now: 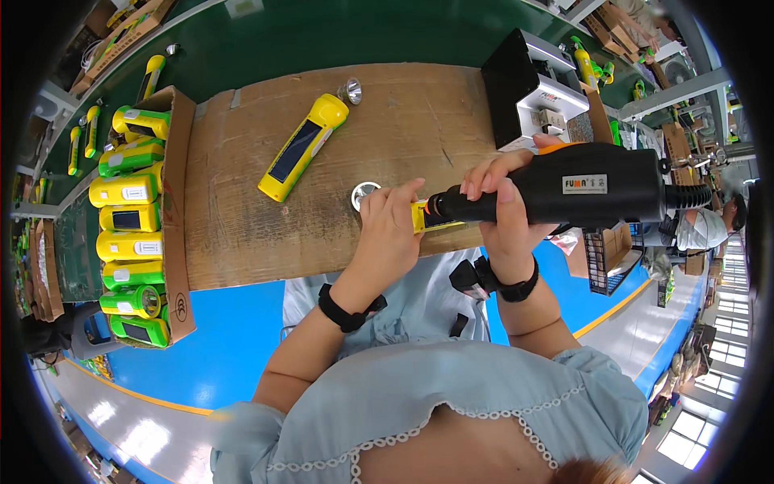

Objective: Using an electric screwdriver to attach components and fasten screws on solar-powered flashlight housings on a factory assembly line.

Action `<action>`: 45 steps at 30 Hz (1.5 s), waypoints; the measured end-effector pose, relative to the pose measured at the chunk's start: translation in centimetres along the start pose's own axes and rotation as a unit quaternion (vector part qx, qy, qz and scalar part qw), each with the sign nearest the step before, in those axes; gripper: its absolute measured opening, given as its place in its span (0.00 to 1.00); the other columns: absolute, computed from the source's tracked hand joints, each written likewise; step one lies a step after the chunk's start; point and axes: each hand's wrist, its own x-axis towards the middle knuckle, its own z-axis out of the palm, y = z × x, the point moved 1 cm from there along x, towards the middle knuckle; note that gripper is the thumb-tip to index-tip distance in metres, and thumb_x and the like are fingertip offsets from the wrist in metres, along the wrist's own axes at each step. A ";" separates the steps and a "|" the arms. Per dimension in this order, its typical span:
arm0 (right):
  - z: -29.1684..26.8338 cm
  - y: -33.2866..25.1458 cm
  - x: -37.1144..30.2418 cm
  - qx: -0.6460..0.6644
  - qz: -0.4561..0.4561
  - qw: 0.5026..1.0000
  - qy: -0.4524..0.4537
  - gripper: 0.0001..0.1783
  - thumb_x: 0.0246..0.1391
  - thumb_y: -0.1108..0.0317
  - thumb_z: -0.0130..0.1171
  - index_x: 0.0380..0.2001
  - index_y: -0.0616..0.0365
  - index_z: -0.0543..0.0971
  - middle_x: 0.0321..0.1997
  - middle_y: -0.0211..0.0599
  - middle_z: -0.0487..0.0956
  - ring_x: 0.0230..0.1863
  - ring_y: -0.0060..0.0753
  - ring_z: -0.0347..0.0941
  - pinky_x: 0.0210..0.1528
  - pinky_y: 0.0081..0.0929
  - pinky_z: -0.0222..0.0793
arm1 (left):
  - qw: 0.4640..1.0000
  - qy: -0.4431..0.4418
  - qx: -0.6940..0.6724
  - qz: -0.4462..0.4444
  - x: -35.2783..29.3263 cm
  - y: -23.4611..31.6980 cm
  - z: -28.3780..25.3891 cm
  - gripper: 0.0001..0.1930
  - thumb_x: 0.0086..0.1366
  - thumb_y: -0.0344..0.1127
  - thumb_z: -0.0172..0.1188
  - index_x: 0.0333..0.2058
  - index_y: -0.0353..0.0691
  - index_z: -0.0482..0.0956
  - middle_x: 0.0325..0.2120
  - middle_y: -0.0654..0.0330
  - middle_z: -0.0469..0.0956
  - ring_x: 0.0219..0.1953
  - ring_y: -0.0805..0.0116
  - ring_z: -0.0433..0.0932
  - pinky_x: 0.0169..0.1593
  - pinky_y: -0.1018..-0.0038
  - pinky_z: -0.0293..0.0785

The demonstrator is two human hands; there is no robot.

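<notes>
My left hand (389, 230) is closed around a yellow flashlight (418, 216) low over the cardboard, and mostly covers it. Its round silver reflector (365, 194) shows beyond my fingers. A black electric screwdriver (597, 194) lies sideways in my right hand (512, 210), fingers wrapped about its front part. The tool's tip points left and meets the flashlight's body; the exact contact point is too small to make out. Farther off, a second yellow flashlight (306, 147) with a dark panel lies tilted on the cardboard sheet (234, 234), its loose-looking reflector (351, 91) at the upper end.
A carton (181, 242) at the left holds a row of several yellow and green flashlights (129, 218). At the back right stands a black and white boxy device (532, 93). Beyond the cardboard runs a green bench surface (322, 40). A black wire basket (605, 262) hangs at right.
</notes>
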 end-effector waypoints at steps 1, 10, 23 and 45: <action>0.0 0.0 0.0 0.012 0.001 1.000 0.006 0.28 0.53 0.76 0.48 0.56 0.57 0.52 0.29 0.38 0.68 0.27 0.31 0.69 0.34 0.35 0.71 | 1.000 0.000 -0.001 -0.001 0.0 0.0 0.0 0.41 0.42 0.24 0.67 0.56 0.39 0.58 0.42 0.56 0.70 0.46 0.52 0.65 0.52 0.58 0.57; -0.2 0.2 0.0 -0.007 0.000 1.000 0.004 0.28 0.53 0.78 0.47 0.56 0.58 0.52 0.29 0.40 0.68 0.26 0.33 0.69 0.34 0.36 0.71 | 1.000 -0.002 0.003 -0.002 0.0 0.2 -0.1 0.41 0.42 0.23 0.66 0.56 0.39 0.58 0.42 0.56 0.70 0.46 0.53 0.65 0.52 0.59 0.57; 0.5 1.3 0.0 0.010 0.063 0.998 0.002 0.29 0.46 0.85 0.51 0.52 0.62 0.56 0.27 0.33 0.73 0.29 0.20 0.71 0.35 0.19 0.69 | 1.000 -0.027 0.011 -0.007 0.3 0.3 -0.1 0.42 0.42 0.24 0.66 0.57 0.38 0.56 0.43 0.54 0.69 0.47 0.52 0.65 0.52 0.58 0.55; -4.1 -5.4 2.6 0.095 -0.144 0.978 0.116 0.35 0.50 0.75 0.52 0.60 0.70 0.51 0.24 0.42 0.73 0.22 0.30 0.71 0.28 0.27 0.71 | 0.996 -0.005 0.069 0.053 -0.8 -0.2 -2.1 0.34 0.44 0.29 0.69 0.50 0.38 0.62 0.42 0.53 0.69 0.46 0.53 0.66 0.54 0.59 0.53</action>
